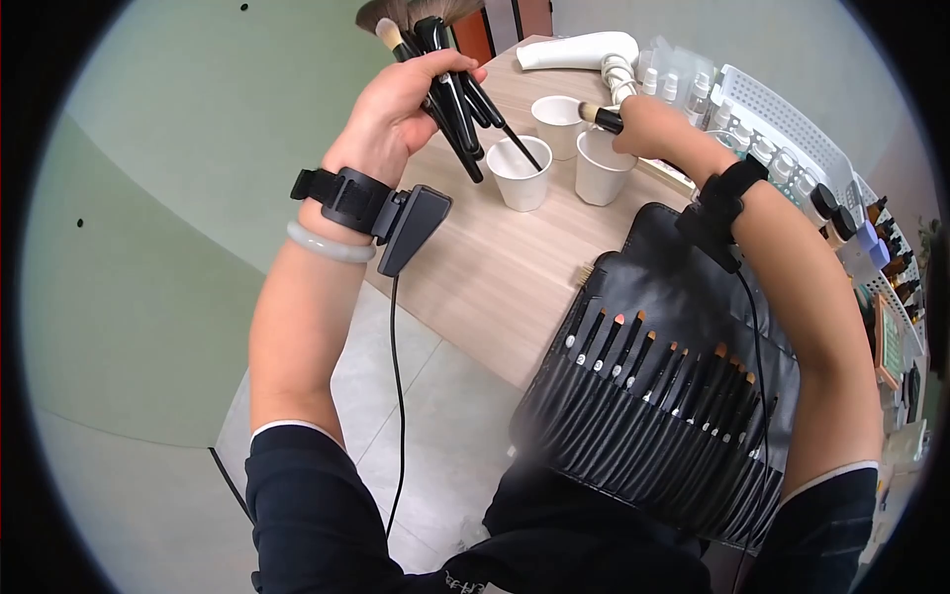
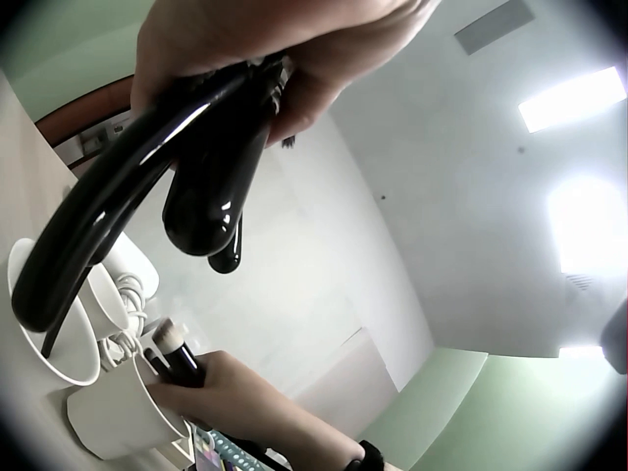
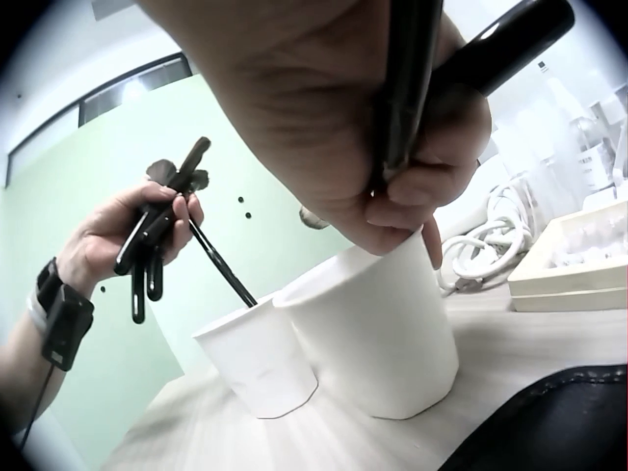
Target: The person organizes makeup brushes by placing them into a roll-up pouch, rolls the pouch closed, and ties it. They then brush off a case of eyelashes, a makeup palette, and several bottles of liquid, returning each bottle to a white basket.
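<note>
My left hand (image 1: 396, 104) grips a bundle of black-handled makeup brushes (image 1: 457, 109), their bristles pointing up and away. A thin brush (image 1: 522, 147) slants from beside that hand into the left white paper cup (image 1: 520, 183). Over the right cup (image 1: 602, 176), my right hand (image 1: 658, 129) holds brushes; one with pale bristles (image 1: 591, 112) points left in the head view. Two black handles (image 3: 510, 44) stick out of its curled fingers in the right wrist view, and the fingers are at that cup's rim. A third cup (image 1: 557, 117) stands behind.
A black brush roll (image 1: 683, 396) with several brushes in its slots lies across the table's near edge. White hair dryer (image 1: 579, 51) and coiled cord at the back. Perforated white baskets (image 1: 792, 114) and small bottles line the right side. A wooden tray (image 3: 574, 270) sits beyond the right cup.
</note>
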Demonstrator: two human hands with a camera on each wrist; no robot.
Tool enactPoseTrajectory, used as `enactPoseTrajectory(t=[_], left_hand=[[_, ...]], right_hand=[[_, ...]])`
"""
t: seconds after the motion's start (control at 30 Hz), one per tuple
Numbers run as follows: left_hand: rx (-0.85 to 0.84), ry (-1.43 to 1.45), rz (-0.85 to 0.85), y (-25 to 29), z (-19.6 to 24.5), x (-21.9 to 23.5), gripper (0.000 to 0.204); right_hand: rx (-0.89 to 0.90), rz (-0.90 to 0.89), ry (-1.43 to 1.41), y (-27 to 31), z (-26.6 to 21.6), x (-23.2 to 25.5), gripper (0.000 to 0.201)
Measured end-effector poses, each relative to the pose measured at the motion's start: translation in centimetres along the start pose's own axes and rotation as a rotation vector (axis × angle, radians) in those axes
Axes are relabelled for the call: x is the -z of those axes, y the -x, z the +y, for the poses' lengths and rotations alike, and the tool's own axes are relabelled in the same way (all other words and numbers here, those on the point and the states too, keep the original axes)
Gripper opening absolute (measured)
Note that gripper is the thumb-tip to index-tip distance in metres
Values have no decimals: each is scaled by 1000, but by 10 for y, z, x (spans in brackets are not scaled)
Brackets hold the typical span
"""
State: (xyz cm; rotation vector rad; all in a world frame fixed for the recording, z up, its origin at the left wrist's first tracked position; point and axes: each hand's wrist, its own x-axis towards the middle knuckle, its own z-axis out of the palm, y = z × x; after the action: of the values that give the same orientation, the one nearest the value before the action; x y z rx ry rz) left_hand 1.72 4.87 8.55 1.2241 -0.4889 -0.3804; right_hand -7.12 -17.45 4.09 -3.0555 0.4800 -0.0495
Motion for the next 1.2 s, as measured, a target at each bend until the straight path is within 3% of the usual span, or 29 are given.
enactPoseTrajectory(t=[0.17, 0.23, 0.27, 0.33, 0.47, 0.53, 0.63, 0.7, 0.83, 0.93, 1.0, 1.03, 1.07, 1.2], left_hand=[[-11, -29, -102, 11, 23, 0, 22], [-16, 34, -125, 9, 2, 17, 25], [-70, 73, -100, 10, 3, 17, 12], [-114, 65, -88, 20, 17, 15, 13], [-154, 43, -58, 36, 30, 13, 15], [-138, 15, -40, 45, 42, 10, 27], [-153, 26, -28, 52, 49, 14, 25], [-150, 55, -11, 50, 48, 24, 24], [-181, 53, 0, 56, 60, 29, 23], [-182, 49, 1, 56, 67, 32, 23], [-167, 52, -17, 60, 71, 30, 24], [-145, 59, -37, 62, 71, 29, 25], [-147, 61, -41, 65, 71, 24, 25], [30, 125, -241, 87, 69, -17, 13]], right_hand=[[35, 218, -173, 14, -10, 19, 33], [97, 175, -107, 16, -29, 9, 34], [176, 173, -103, 20, -39, 9, 34], [256, 196, -3, 28, -55, 8, 36], [255, 176, 85, 21, -71, -6, 32], [267, 183, 106, 19, -73, -5, 25], [183, 154, 58, 19, -77, 0, 20], [41, 41, -13, 16, -80, 3, 20], [0, 51, -21, 13, -73, 5, 21], [3, 183, -44, 9, -64, 10, 22], [65, 246, -195, 8, -56, 25, 23], [50, 118, -539, 12, -54, 40, 27], [149, 80, -790, 20, -50, 46, 26], [291, 13, -1171, 64, -48, 69, 26]])
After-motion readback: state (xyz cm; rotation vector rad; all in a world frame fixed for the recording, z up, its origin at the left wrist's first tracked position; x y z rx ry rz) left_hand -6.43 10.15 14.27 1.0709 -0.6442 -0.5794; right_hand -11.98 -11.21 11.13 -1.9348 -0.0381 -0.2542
